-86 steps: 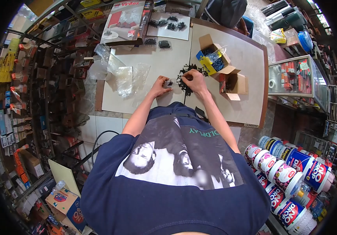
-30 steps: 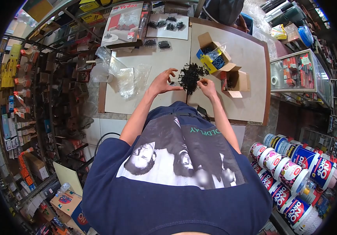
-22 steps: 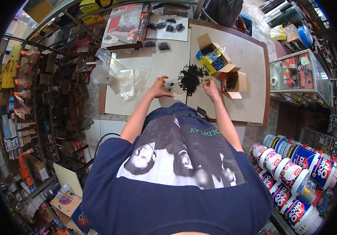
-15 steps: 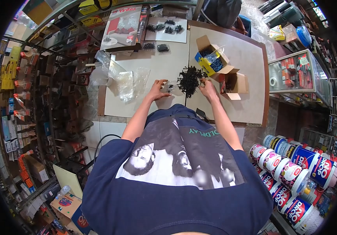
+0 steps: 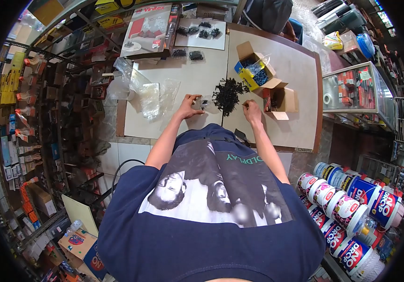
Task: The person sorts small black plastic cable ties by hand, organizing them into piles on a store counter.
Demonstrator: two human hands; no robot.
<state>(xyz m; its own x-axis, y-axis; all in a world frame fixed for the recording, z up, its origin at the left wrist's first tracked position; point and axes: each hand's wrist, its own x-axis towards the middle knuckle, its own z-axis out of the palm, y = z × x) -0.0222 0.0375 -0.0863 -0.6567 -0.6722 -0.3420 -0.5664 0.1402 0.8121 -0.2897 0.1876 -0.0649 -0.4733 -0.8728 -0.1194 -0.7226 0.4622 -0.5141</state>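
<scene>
A loose pile of black screws (image 5: 229, 95) lies on the table in front of me. Left of it, my left hand (image 5: 191, 106) is closed on the edge of a small clear plastic bag (image 5: 203, 103), which has a few black pieces inside. My right hand (image 5: 252, 112) is just right of the pile, apart from it, with its fingertips pinched together. Whatever those fingers hold is too small to make out. Several filled clear bags (image 5: 196, 55) of black screws sit farther back, some on a white board (image 5: 213, 43).
Right of the pile stand an open yellow box (image 5: 251, 77) of dark blue pieces and an open cardboard box (image 5: 284, 101). Empty plastic bags (image 5: 150, 101) lie at the left. A large Vinitex box (image 5: 148, 30) is at the back left. Paint buckets (image 5: 347, 211) are stacked at lower right.
My right hand has drawn back from the edge of the screw pile, slightly toward me and to the right. My left hand stays at the small bag.
</scene>
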